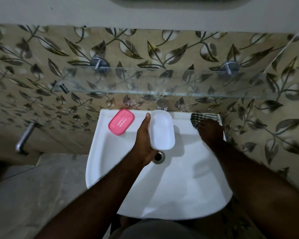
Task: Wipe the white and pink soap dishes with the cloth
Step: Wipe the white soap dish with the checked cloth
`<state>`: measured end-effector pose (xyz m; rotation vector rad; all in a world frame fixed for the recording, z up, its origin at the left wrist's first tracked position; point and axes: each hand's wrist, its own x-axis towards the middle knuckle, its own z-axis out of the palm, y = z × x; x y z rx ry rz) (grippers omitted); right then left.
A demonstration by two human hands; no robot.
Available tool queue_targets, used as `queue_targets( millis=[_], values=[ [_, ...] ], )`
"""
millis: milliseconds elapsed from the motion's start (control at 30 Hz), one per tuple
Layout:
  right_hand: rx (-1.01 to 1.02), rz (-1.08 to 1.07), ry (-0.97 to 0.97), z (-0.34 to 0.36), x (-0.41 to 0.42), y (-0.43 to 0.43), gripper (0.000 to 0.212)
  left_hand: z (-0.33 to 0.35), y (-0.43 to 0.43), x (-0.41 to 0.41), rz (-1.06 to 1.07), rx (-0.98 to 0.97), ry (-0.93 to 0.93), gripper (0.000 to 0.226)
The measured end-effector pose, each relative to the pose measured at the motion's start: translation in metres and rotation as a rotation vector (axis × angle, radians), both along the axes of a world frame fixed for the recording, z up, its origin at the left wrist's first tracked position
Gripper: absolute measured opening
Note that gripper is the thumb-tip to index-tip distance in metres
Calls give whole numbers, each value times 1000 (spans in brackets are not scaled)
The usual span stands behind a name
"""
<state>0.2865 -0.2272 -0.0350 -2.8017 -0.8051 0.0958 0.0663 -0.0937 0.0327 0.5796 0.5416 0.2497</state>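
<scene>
My left hand (143, 140) grips the white soap dish (161, 130) from its left side and holds it above the back of the white sink (110, 169). The pink soap dish (121, 121), with small holes in its floor, lies on the sink's back left rim. A checked cloth (204, 118) lies on the back right corner of the sink. My right hand (211, 131) rests on the cloth's near edge, its fingers curled onto the fabric.
A tap (162, 104) stands at the back rim, just behind the white dish. The drain (158, 156) sits in the basin under my left wrist. A glass shelf (155, 81) hangs on the patterned tile wall above. A metal pipe (24, 137) sticks out at left.
</scene>
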Motion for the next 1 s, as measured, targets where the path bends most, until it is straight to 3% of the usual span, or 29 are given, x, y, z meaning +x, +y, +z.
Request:
queue_targets(
  millis=[133,233,300,367,433,567,667,767,900,1000],
  values=[
    [334,-83,290,19,2,-4,27,7,5,2,8,9,-6,69],
    [949,-326,680,46,-19,-13,11,10,9,2,4,-6,-25,69],
    [1287,-399,1050,58,-37,-25,18,13,8,2,4,-21,-41,68],
    [1419,-368,1337,70,-54,-35,31,15,7,1,-11,-16,-59,68],
    [1469,-319,1474,85,-64,-39,43,18,6,0,-46,-8,-75,69],
    [1476,-225,1572,104,-96,-37,56,19,2,-5,-86,-8,-89,72],
    [1241,-325,1571,94,-131,-33,50,13,3,-12,-82,-10,-92,67],
    [1136,-282,1413,99,-146,-25,47,4,7,-22,-90,13,-96,62],
    [1087,-91,1181,124,-144,-10,24,3,6,-29,-85,59,-27,67],
    [961,-44,892,134,-156,13,14,14,0,-28,-140,89,47,60]
  ],
)
